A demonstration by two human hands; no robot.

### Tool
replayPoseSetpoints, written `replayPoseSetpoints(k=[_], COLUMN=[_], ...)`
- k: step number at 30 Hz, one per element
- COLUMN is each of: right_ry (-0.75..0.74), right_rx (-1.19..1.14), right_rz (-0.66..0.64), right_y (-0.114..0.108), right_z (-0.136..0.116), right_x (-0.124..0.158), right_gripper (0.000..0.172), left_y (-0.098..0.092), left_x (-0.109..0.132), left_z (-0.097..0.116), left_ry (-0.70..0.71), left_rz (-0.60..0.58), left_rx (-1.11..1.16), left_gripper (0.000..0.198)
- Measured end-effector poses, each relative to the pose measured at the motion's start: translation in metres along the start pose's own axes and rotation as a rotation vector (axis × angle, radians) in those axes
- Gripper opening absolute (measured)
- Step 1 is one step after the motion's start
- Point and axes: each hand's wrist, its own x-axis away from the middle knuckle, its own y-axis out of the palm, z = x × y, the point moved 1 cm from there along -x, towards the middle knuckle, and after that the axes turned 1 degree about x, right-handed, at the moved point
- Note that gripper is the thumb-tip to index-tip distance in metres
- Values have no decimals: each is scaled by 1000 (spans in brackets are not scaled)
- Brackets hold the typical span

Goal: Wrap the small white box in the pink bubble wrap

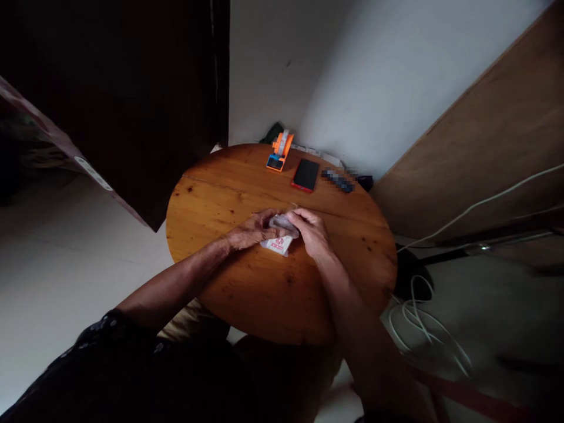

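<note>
Over the middle of the round wooden table (238,282), both hands are at a small, translucent plastic bag (279,241) with red print on its white lower part. My left hand (258,229) grips the bag's left side, fingers behind and thumb across the front. My right hand (311,229) pinches the upper right edge of the bag between thumb and fingers. The bag's upper part looks crumpled and spread between the hands. What lies inside it I cannot make out.
Toward the back of the table stand an orange tape dispenser (281,150), a red-edged phone (305,175) and a blurred dark object (338,180). A white wall (352,88) rises behind. Loose white cable (416,317) lies on the floor at right.
</note>
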Motion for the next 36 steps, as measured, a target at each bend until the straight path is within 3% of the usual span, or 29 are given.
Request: replayPoseSetpoints(k=[11, 17, 21, 24, 28, 36], right_ry=[-89, -121, -190, -235, -210, -234], right_rx=[149, 229, 334, 364, 360, 311], right_rz=[24, -21, 49, 94, 87, 92], right_y=[0, -1, 4, 9, 9, 8], right_z=[-6, -6, -5, -4, -1, 0], right_x=[11, 10, 10, 11, 10, 10], right_gripper=[26, 27, 27, 27, 26, 23], left_y=[-2, -4, -3, -5, -9, -10], left_x=[-3, -8, -12, -12, -11, -8], left_z=[1, -5, -7, -8, -8, -6], left_ry=[-19, 24, 59, 41, 9, -6], left_rz=[183, 205, 272, 248, 182, 173], left_rx=[-203, -243, -273, -214, -72, -61], left_gripper=[76, 74, 65, 59, 67, 64])
